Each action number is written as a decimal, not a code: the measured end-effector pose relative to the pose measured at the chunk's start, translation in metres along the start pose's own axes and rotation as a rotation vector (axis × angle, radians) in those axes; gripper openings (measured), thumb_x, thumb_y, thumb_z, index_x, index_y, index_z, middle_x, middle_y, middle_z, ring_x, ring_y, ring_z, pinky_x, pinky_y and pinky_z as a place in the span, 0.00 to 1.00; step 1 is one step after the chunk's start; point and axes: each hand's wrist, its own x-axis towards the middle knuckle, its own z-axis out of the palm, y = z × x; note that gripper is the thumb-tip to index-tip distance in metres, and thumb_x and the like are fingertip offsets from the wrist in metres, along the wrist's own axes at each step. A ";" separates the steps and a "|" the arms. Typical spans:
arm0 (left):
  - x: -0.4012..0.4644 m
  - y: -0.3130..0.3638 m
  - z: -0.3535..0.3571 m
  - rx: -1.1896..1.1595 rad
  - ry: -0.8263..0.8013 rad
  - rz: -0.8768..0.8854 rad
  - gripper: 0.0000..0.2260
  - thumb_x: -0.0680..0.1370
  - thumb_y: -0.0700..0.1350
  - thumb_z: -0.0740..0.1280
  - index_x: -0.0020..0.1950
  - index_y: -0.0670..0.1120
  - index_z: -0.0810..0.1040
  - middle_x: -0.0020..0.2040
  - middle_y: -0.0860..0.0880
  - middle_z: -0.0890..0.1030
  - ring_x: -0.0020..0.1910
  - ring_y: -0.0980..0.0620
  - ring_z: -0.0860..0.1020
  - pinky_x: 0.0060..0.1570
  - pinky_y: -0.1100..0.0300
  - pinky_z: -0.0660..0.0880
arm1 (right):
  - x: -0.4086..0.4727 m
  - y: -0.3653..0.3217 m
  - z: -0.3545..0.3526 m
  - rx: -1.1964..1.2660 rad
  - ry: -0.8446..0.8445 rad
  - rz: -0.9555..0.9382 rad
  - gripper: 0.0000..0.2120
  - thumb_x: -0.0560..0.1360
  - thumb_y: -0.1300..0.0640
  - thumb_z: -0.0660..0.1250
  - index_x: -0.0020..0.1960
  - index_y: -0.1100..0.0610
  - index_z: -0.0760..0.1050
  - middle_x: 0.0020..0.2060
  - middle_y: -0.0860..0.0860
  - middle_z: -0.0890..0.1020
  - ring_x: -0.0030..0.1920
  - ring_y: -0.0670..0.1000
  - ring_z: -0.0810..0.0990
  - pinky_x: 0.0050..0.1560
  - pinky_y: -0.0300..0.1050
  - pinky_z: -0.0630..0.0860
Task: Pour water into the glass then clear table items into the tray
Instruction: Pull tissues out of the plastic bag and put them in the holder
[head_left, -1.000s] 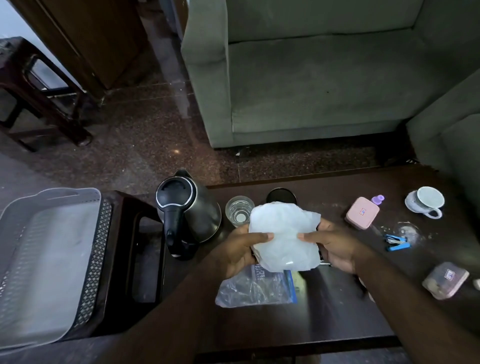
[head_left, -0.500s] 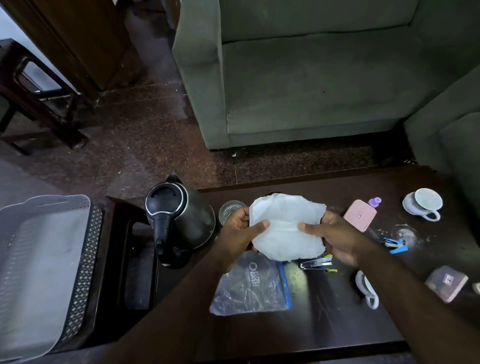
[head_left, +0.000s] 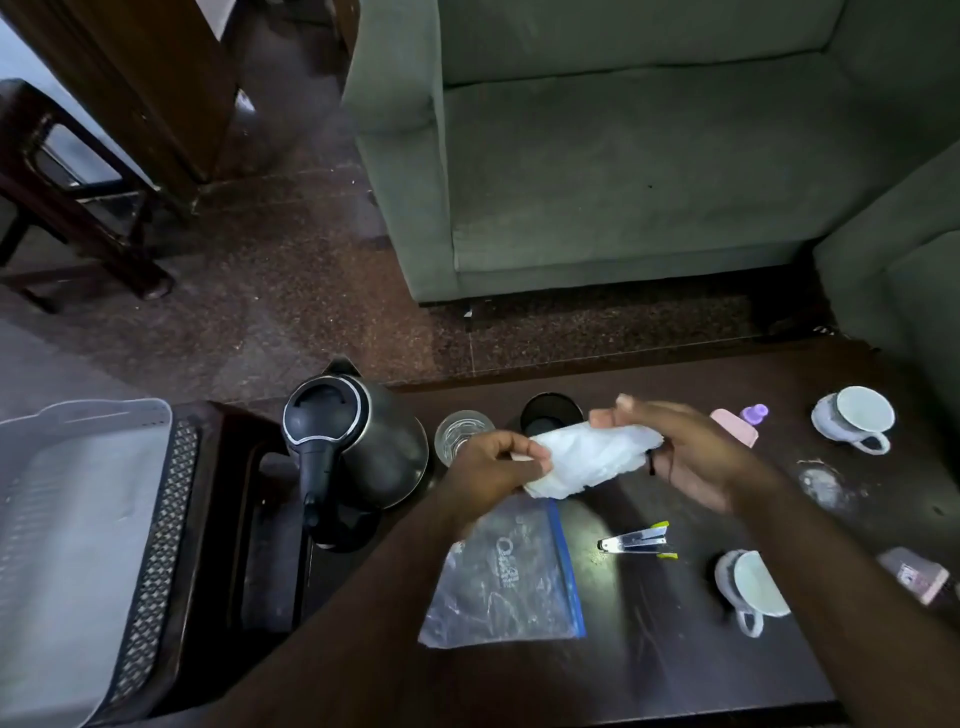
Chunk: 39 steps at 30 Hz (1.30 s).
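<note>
Right now both hands meet over the middle of the dark wooden table (head_left: 675, 670), working a white crumpled tissue (head_left: 592, 457) between them. The left hand (head_left: 493, 467) pinches the tissue's left end with closed fingers. The right hand (head_left: 696, 452) is blurred; its fingers look loosely spread against the tissue's right end, and I cannot tell whether it truly grips.

Just left of the hands stands a clear drinking glass (head_left: 460, 434), with a black-lidded steel electric kettle (head_left: 353, 441) beside it further left. Behind the tissue sits a round black item (head_left: 550, 413), partly hidden. Below the hands, at lower centre, lies a clear zip bag (head_left: 504, 577) with a blue edge, flat on the table. To its right is a small stapler (head_left: 636, 540) with yellow trim, and further right a white teacup (head_left: 753, 587) tipped on its side. A second white cup (head_left: 852, 418) sits near the right edge of the frame, with a pink case (head_left: 735, 428) and a small purple bottle (head_left: 754, 414) between it and the right hand.

At the lower left of the frame, well apart from the hands, the pale grey plastic tray (head_left: 156, 519) rests on a dark stool.
</note>
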 end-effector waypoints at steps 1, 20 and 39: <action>0.003 0.002 0.003 -0.009 0.037 0.011 0.06 0.73 0.35 0.74 0.48 0.41 0.82 0.45 0.44 0.84 0.39 0.53 0.83 0.39 0.61 0.81 | 0.005 -0.005 0.005 -0.122 0.083 -0.051 0.11 0.74 0.61 0.69 0.54 0.65 0.82 0.54 0.61 0.84 0.51 0.55 0.83 0.48 0.42 0.79; 0.019 -0.001 0.014 0.303 0.200 0.064 0.11 0.73 0.36 0.71 0.55 0.40 0.82 0.49 0.40 0.85 0.49 0.42 0.84 0.51 0.43 0.81 | 0.066 -0.011 0.074 -1.093 0.275 -0.178 0.26 0.71 0.65 0.69 0.69 0.59 0.73 0.68 0.59 0.74 0.69 0.56 0.72 0.70 0.44 0.66; -0.041 0.044 0.011 1.226 0.330 0.615 0.09 0.77 0.46 0.61 0.53 0.48 0.79 0.54 0.48 0.81 0.55 0.47 0.78 0.52 0.51 0.73 | 0.000 0.026 0.085 -1.580 0.585 -0.318 0.34 0.77 0.41 0.57 0.78 0.57 0.58 0.78 0.55 0.62 0.79 0.57 0.55 0.76 0.57 0.56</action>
